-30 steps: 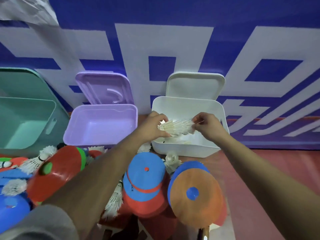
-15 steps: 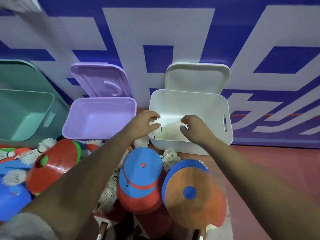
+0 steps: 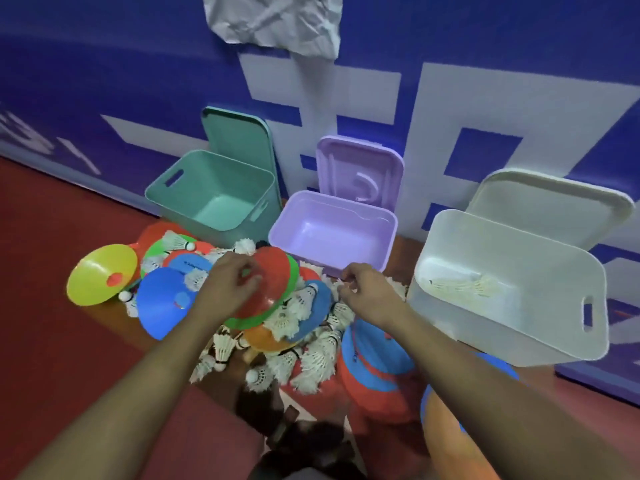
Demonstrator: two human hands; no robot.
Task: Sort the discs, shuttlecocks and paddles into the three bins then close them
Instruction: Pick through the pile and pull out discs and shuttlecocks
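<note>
Three bins (image 3: 329, 261) open — white holds shuttlecocks (image 3: 460, 289).

There is just one camera, worn on the person's head. It looks forward and down at the red floor (image 3: 52, 306) from close up, facing a blue wall (image 3: 104, 64). The arms (image 3: 156, 393) come in from the bottom edge. Three bins, green (image 3: 221, 181), purple (image 3: 332, 209) and white (image 3: 502, 334), sit across the middle.

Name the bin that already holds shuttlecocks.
The white bin, rightmost of the three: shuttlecocks lie inside it, while the green bin and the purple bin show bare floors.
</note>
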